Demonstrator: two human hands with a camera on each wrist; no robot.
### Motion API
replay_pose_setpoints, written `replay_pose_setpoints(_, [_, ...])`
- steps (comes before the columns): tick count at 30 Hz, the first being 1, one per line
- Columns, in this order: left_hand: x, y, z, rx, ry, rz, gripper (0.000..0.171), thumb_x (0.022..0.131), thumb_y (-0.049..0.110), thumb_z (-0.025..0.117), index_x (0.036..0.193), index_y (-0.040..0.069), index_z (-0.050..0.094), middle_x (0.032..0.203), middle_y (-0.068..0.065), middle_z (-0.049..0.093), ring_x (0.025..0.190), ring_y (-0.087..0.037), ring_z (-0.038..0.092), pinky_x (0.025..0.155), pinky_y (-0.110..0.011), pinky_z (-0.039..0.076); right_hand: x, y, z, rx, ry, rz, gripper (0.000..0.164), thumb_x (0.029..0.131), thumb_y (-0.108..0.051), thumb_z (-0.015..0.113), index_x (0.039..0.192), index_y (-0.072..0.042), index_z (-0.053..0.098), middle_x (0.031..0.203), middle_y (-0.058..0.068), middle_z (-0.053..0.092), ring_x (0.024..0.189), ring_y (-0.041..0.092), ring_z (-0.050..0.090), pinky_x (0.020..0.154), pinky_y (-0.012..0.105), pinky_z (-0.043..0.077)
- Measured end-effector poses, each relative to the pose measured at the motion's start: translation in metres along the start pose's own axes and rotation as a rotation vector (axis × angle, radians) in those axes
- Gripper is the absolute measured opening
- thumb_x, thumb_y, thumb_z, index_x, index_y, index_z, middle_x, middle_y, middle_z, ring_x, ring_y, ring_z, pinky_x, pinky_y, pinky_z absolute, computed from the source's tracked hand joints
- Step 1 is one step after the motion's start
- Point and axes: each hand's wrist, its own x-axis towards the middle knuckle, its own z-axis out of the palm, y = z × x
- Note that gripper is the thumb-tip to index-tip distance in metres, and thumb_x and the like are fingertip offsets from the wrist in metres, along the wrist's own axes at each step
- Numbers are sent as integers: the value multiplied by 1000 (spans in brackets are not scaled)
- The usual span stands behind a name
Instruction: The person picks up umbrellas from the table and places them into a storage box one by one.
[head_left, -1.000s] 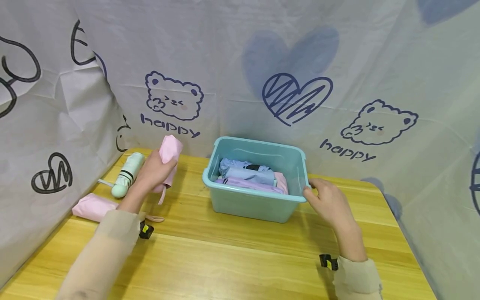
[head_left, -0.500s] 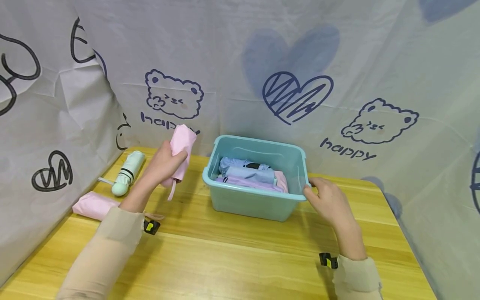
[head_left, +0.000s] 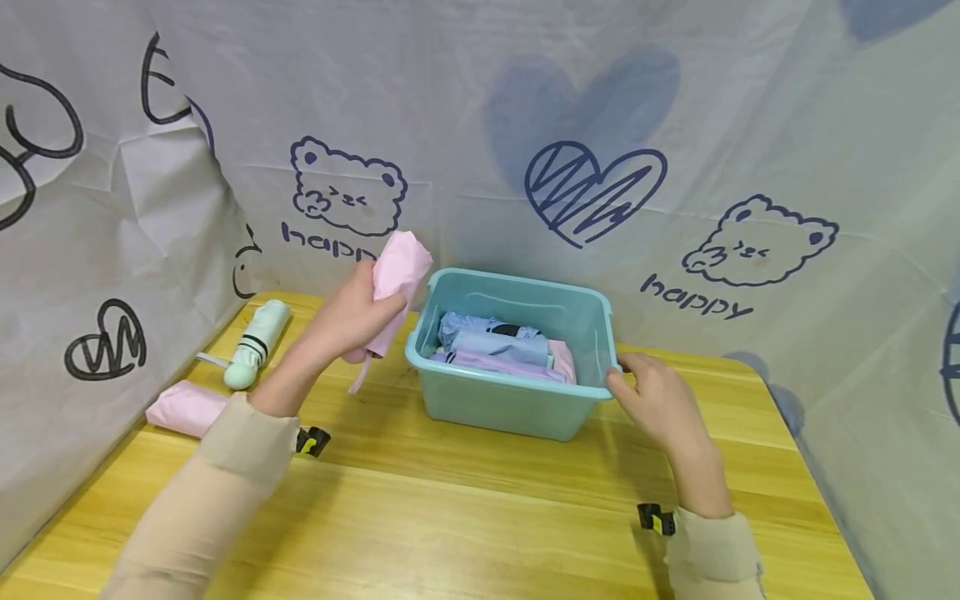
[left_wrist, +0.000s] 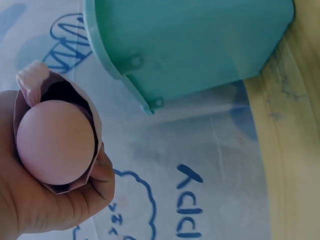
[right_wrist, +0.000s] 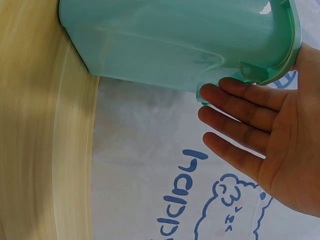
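My left hand [head_left: 348, 317] grips a folded pink umbrella [head_left: 401, 268], tilted and raised above the table just left of the teal bin [head_left: 495, 410]. In the left wrist view, fingers wrap round its fabric, and its round pink handle end [left_wrist: 56, 142] faces the camera beside a wrist strap [left_wrist: 33, 81]. My right hand [head_left: 660, 402] holds the bin's right rim, thumb over the edge; the other fingers [right_wrist: 240, 117] extend fairly straight outside it. Inside the bin lie folded blue umbrellas [head_left: 498, 348], a purple one [head_left: 491, 367] and something pink [head_left: 562, 362].
A mint-green folded umbrella [head_left: 258, 337] lies on the wooden table [head_left: 465, 508] at the left back. Nearer, another pink umbrella [head_left: 183, 408] is partly hidden by my left forearm. A printed white cloth [head_left: 465, 125] hangs behind and along the sides.
My left hand has carried the pink umbrella up and rightward, away from the mint-green one and close to the bin's left side. My right hand stays on the rim.
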Motion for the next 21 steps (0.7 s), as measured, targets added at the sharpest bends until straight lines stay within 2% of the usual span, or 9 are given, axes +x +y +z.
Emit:
replay_pose_setpoints(8, [7,26,8,133,-47,137,62,96,37,66,140,-2,45,116,-17,60,92,-32,64,71,-43,60,0,2,0,2,-7,5,48,102,-35,47,126,1,69,127,21,69,116,43,64,99,59,50])
replay_pose_setpoints(14, [14,45,19,244,-95,190,54,91,36,69,131,4,52,110,-10,61,87,-28,64,65,-39,57,0,2,0,3,-5,5,47,102,-34,48,126,1,69,126,21,69,116,43,64,100,60,50])
replay_pose_setpoints(19, [20,58,32,379,-127,240,47,87,38,70,122,10,57,105,-4,62,86,-24,60,66,-39,53,1,2,0,-1,-7,5,49,102,-35,47,127,1,69,127,21,68,117,43,64,100,59,50])
replay_pose_setpoints(21, [21,63,36,428,-137,256,48,87,40,70,124,11,58,108,-3,62,87,-23,59,67,-39,52,1,2,0,-3,-7,0,48,102,-35,47,127,1,69,127,22,69,116,43,64,100,59,50])
